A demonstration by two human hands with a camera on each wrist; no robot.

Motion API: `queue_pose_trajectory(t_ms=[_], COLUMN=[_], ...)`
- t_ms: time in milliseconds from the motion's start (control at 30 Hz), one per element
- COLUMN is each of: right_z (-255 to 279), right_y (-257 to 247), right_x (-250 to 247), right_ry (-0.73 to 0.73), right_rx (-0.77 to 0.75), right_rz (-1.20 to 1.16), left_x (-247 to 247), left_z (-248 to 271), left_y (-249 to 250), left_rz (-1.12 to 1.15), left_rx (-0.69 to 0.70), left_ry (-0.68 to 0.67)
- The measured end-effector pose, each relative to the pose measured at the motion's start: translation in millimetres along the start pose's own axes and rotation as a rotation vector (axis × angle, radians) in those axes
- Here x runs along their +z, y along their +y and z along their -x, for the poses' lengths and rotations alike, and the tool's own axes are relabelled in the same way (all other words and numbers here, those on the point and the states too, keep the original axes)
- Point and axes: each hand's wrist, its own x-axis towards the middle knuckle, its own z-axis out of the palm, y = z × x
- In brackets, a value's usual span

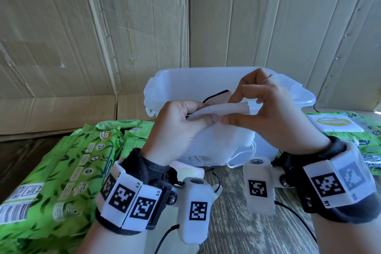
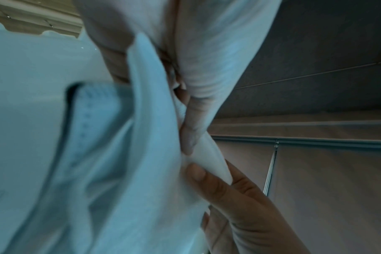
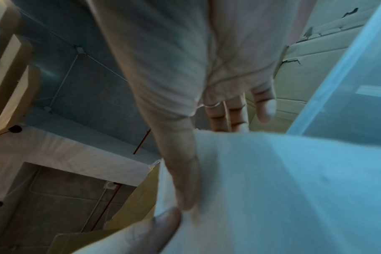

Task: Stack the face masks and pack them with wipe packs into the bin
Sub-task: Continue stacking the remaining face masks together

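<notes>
Both hands hold a white face mask [image 1: 218,138] up in front of the translucent bin [image 1: 169,80]. My left hand [image 1: 185,121] grips its folded top edge at the left, fingers curled round it. My right hand [image 1: 255,107] pinches the same edge at the right with thumb and fingers. The mask's ear loops [image 1: 245,156] hang below. Inside the bin a dark-edged mask [image 1: 216,97] shows behind the held one. In the left wrist view the white mask [image 2: 130,171] fills the frame, and in the right wrist view the mask [image 3: 272,189] sits under my thumb.
Green wipe packs [image 1: 61,171] lie stacked at the left on the wooden table [image 1: 231,222]. More green wipe packs [image 1: 346,128] lie at the right of the bin. A pale pink and yellow item [image 1: 189,171] lies under my left wrist. Cardboard walls [image 1: 103,37] stand behind.
</notes>
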Motion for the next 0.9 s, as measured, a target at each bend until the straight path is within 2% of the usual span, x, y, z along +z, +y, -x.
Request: queue_pose_trajectory(t_ms=[67,133,200,267,333,400,500,567,633,733,833,900], right_z=[0,0,-1,-2,-2,-1,1,1,3,11,23,30], right_y=[0,4,12,15,11,1,-13,-16,-15,-9,-3,-6], right_x=[-4,-11,-16,-21,-21,-15,-1,5,4,-8,-29,-44], right_ry=[-0.012,0.065,0.274,0.474,0.561,0.524,0.334,0.221,0.184,0.253,0.386,0.464], right_rx=[0.030,0.126,0.233,0.265,0.229,0.162,0.058,0.025,0.034,0.130,0.230,0.237], right_rz=[0.022,0.017,0.017,-0.006,-0.057,-0.061,-0.069,-0.092,-0.094,-0.087,0.041,0.134], left_x=[-1,-5,-9,-12,-11,-9,-6,-5,-6,-8,-9,-5], left_z=[-1,-4,-6,-7,-6,-6,-6,-5,-6,-4,-3,0], left_y=[-1,-4,-5,-6,-6,-7,-7,-6,-4,-2,3,8], left_rz=[0.000,0.027,0.074,0.094,0.047,0.019,0.025,0.031,0.042,0.032,0.044,0.069], left_rx=[0.002,0.001,0.003,-0.001,0.016,0.036,0.028,0.017,0.003,0.003,0.015,-0.002], left_ry=[0.058,0.163,0.248,0.274,0.250,0.220,0.186,0.189,0.189,0.159,0.117,0.086])
